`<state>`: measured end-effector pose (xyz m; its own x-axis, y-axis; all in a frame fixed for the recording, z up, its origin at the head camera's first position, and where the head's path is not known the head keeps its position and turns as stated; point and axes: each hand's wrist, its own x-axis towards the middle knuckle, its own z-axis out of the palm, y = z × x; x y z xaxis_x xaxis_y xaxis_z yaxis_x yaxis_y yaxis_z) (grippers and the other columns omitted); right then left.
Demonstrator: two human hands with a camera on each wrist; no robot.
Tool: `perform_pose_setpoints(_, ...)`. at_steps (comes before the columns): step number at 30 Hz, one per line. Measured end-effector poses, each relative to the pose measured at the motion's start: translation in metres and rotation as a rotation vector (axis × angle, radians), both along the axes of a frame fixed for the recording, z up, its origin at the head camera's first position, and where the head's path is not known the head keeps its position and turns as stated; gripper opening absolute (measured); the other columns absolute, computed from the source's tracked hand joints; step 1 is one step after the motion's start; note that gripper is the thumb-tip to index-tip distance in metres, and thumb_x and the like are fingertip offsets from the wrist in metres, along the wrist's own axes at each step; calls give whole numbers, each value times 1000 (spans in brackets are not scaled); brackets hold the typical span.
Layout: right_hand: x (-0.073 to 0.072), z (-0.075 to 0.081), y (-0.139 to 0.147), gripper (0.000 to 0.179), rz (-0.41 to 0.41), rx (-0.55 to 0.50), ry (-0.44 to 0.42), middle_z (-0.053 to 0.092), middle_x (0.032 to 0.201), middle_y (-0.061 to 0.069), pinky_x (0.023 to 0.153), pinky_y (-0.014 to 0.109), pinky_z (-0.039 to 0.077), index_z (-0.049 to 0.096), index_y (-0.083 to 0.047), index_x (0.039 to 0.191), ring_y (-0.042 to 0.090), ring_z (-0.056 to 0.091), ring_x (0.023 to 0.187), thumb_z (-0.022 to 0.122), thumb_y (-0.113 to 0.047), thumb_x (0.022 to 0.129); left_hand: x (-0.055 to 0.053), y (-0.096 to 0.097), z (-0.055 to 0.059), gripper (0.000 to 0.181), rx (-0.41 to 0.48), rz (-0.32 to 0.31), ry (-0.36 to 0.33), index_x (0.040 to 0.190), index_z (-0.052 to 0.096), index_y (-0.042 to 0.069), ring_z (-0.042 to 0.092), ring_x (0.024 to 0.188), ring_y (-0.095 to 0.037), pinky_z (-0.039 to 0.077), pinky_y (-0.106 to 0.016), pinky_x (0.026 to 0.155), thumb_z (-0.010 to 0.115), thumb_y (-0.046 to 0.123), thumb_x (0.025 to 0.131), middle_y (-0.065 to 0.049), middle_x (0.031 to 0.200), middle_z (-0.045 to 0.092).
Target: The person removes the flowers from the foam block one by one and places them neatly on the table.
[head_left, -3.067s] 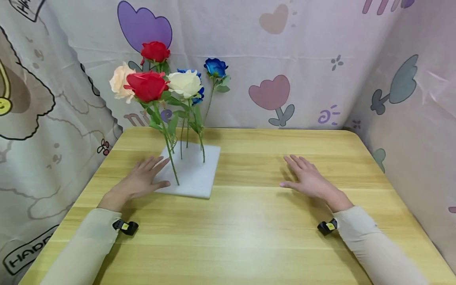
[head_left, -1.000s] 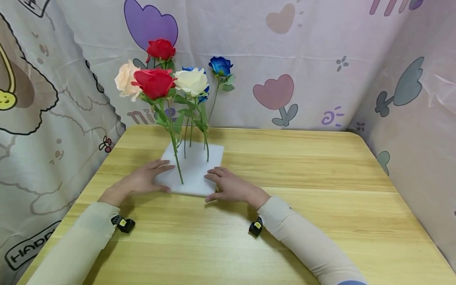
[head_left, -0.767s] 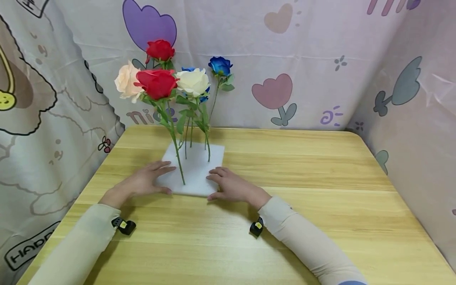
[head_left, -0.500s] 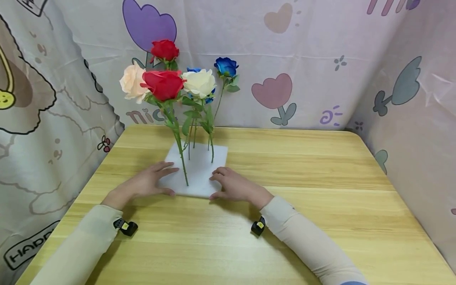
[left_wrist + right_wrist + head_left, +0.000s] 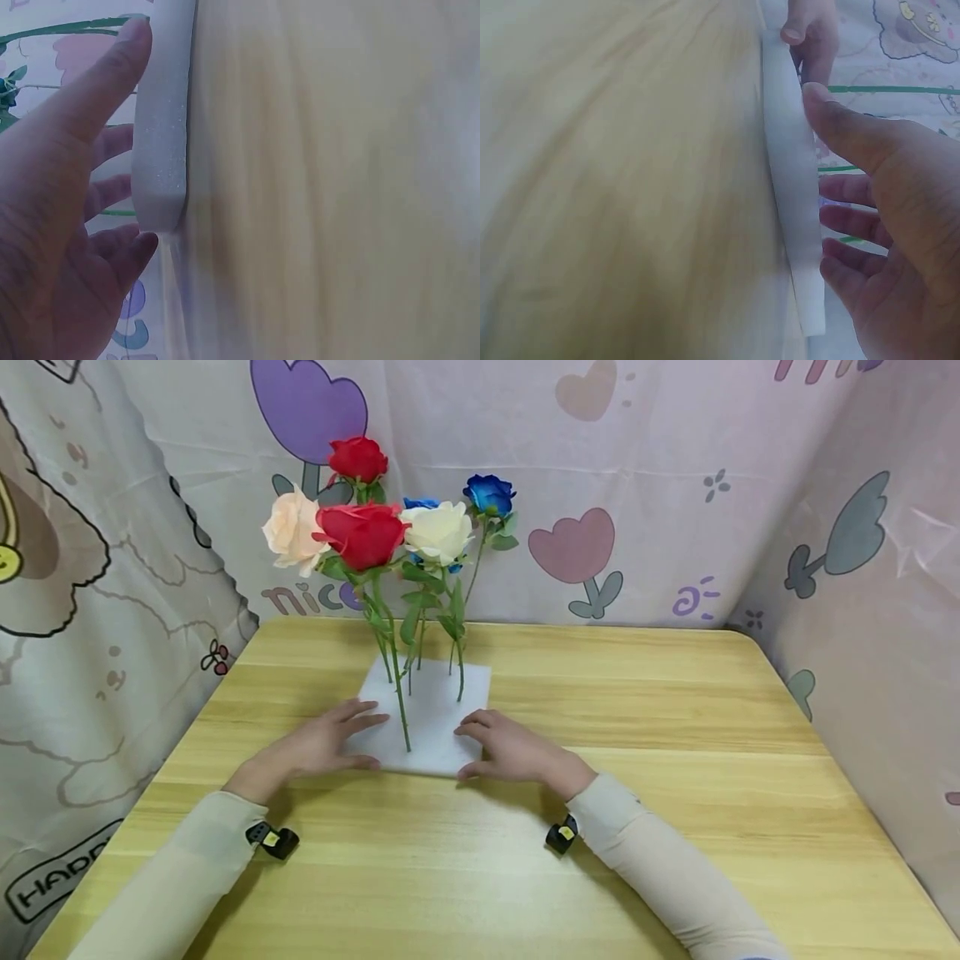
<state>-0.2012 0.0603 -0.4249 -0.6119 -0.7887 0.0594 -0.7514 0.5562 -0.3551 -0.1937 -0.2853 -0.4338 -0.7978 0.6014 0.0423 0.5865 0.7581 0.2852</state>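
Resting on opposite sides of white board (image 5: 435, 727): left hand (image 5: 318, 747), right hand (image 5: 513, 750), both with fingers loosely spread. Front red rose (image 5: 363, 537) stands between hands, white rose (image 5: 438, 533) farther back.

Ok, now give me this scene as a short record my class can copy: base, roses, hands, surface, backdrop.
Base: white foam board
Roses: front red rose, rear red rose, peach rose, white rose, blue rose; more blue petals behind
Left hand: touches board's left side
Right hand: touches board's right side
Surface: wood-grain table
Backdrop: cartoon-print cloth
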Motion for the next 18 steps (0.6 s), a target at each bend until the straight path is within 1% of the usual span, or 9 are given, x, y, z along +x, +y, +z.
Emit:
perform_pose_setpoints(3, 1, 1, 6, 67, -1, -2, 3, 50, 137, 8, 111, 32, 35, 54, -7, 137, 22, 46, 127, 67, -52, 89, 2, 6, 2, 78, -3, -14, 11, 145, 49, 14, 30, 137, -48, 40, -63, 101, 70, 57, 83, -18, 151, 37)
perform_pose_setpoints(9, 3, 4, 19, 66, 1, -13, 12, 52, 136, 9, 111, 33, 35, 55, -5, 136, 23, 46, 127, 70, -48, 88, 4, 20, 4, 80, 1, -27, 17, 144, 50, 12, 32, 135, -50, 36, -62, 105, 70, 58, 82, -21, 150, 39)
perform_pose_setpoints(14, 5, 6, 30, 66, 4, -16, -3, 51, 136, 10, 112, 35, 35, 55, -4, 136, 25, 46, 128, 71, -46, 87, 7, 33, 4, 77, 5, -48, 66, 142, 53, 10, 39, 131, -49, 38, -60, 104, 72, 55, 82, -23, 145, 43)
perform_pose_setpoints(18, 8, 8, 41, 66, 0, -9, -30, 51, 137, 10, 112, 35, 35, 55, -4, 136, 25, 45, 128, 71, -46, 87, 10, 43, 3, 77, 2, -52, 55, 142, 52, 8, 39, 131, -48, 35, -59, 107, 72, 54, 83, -24, 145, 43)
